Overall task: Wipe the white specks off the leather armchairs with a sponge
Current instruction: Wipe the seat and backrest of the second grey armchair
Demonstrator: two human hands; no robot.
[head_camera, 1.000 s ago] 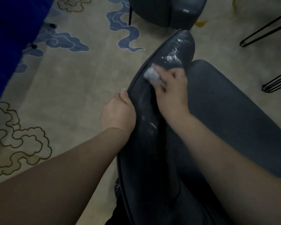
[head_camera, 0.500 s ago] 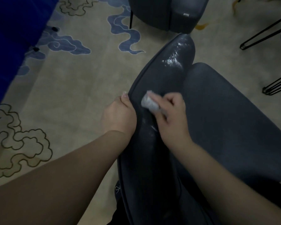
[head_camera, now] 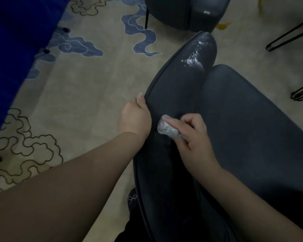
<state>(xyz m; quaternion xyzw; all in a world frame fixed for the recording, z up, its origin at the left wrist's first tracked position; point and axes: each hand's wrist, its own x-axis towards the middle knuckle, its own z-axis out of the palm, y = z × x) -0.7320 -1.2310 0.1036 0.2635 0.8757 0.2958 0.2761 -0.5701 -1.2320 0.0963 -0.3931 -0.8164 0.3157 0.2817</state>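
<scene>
A dark leather armchair (head_camera: 252, 123) fills the right half of the view, its long armrest (head_camera: 175, 84) running away from me. White specks (head_camera: 192, 60) cluster near the armrest's far end. My right hand (head_camera: 194, 142) pinches a small grey-white sponge (head_camera: 167, 129) and presses it on the armrest's near-middle part. My left hand (head_camera: 134, 117) grips the armrest's outer left edge, thumb up along the piping, right beside the sponge.
A second dark armchair (head_camera: 184, 11) stands on the patterned carpet (head_camera: 77, 75) at the top. Black hairpin metal legs (head_camera: 287, 37) are at the right edge. A blue fabric-covered object (head_camera: 12, 49) fills the upper left. A dark shoe (head_camera: 132, 199) shows below the armrest.
My right hand has drawn the sponge down the armrest towards me, from near the far white patch to beside my left hand. The streaks along the middle are gone.
</scene>
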